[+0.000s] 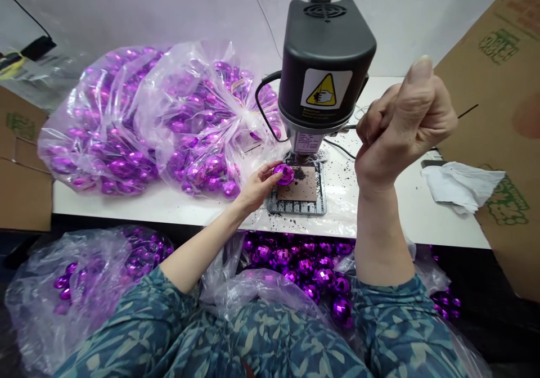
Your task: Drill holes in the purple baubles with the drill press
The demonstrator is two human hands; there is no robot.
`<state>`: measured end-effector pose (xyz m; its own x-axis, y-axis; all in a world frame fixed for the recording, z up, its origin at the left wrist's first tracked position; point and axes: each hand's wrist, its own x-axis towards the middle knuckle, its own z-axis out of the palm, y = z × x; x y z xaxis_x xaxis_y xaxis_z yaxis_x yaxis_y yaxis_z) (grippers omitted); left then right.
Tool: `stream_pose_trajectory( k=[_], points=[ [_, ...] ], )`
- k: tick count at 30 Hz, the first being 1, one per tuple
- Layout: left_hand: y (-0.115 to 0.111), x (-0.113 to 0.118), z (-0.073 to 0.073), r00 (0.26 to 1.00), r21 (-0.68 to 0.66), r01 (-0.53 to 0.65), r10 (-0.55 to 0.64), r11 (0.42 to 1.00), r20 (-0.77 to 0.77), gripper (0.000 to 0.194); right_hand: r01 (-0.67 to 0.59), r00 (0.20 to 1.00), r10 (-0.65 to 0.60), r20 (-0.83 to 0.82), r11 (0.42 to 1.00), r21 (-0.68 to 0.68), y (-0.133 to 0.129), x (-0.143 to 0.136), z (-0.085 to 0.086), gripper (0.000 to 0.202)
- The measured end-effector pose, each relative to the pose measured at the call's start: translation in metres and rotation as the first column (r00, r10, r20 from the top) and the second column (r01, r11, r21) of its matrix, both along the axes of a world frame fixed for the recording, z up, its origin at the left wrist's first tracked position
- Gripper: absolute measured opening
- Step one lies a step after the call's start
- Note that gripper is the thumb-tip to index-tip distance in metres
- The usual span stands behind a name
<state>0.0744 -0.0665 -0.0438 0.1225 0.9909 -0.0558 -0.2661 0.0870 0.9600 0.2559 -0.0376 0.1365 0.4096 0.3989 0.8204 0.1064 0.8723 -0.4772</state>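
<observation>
My left hand (256, 187) pinches a shiny purple faceted ball ornament (283, 174) between thumb and fingers. It holds the ball at the left side of a brown square board (304, 187) on the slotted metal base (297, 206) of a bench drill press. Above hangs the press's black motor housing (328, 57), with a yellow warning label. My right hand (407, 122) is raised to the right of the housing, closed in a fist round the press's lever handle, which is mostly hidden. A thin dark rod (468, 111) sticks out beyond the fist.
Clear plastic bags of purple balls (139, 125) stand on the white table (169, 209) at left. More purple balls (304, 262) lie in plastic below the front edge. Dark shavings litter the base. White cloth (462, 184) and cardboard boxes (502, 85) are at right.
</observation>
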Motion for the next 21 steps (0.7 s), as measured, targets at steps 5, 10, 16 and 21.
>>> stream_pose_trajectory(
  k=[5, 10, 16, 21],
  points=[
    [0.002, 0.006, -0.011, 0.994, 0.102, -0.013, 0.023, 0.995, -0.103, 0.062, -0.016, 1.0, 0.016, -0.019, 1.0, 0.01, 0.0, -0.002, 0.001, 0.063],
    [0.011, 0.013, -0.015, 0.962, 0.171, 0.014, 0.033, 0.985, -0.273, 0.059, -0.019, 0.999, 0.019, -0.04, 1.0, 0.013, 0.001, -0.002, 0.002, 0.06],
    [0.01, 0.022, -0.012, 0.869, 0.315, 0.049, 0.115, 0.948, -0.481, 0.052, -0.077, 0.995, 0.079, -0.056, 0.996, 0.046, 0.001, -0.002, 0.002, 0.056],
    [0.004, 0.035, -0.011, 0.832, 0.326, -0.018, 0.195, 0.945, -0.519, 0.054, -0.096, 0.994, 0.097, -0.049, 0.995, 0.036, -0.001, -0.001, 0.001, 0.052]
  ],
)
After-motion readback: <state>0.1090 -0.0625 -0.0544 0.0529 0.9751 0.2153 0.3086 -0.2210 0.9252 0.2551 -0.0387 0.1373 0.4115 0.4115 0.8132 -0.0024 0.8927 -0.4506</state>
